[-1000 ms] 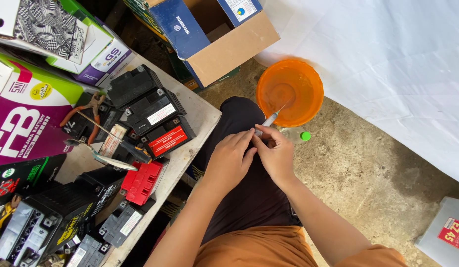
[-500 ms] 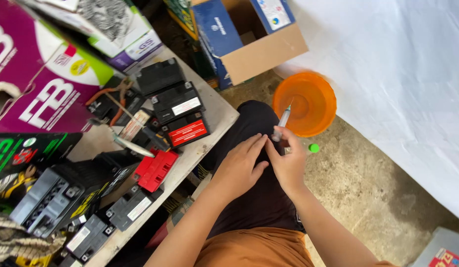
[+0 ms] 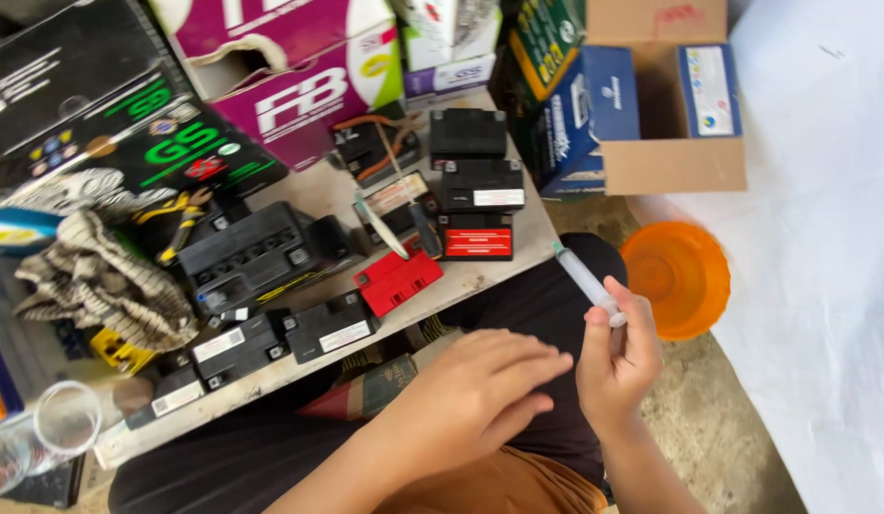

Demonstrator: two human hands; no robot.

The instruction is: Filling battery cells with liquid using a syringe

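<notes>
Right hand (image 3: 618, 366) is pinching a syringe (image 3: 587, 282), tip angling toward the table (image 3: 271, 376) just left of the orange bowl (image 3: 685, 276), left hand (image 3: 480, 390) hovering spread, empty.

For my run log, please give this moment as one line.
right hand: holds syringe, tip up-left | left hand: open, flat over lap, empty | orange bowl: on floor | batteries: on table

My syringe (image 3: 587, 283) was clear with a green tip, basin (image 3: 678, 278) orange, batteries (image 3: 477, 186) black, one (image 3: 397, 281) red, cloth (image 3: 109, 281) striped beige and black, sheet (image 3: 823, 238) white.
</notes>
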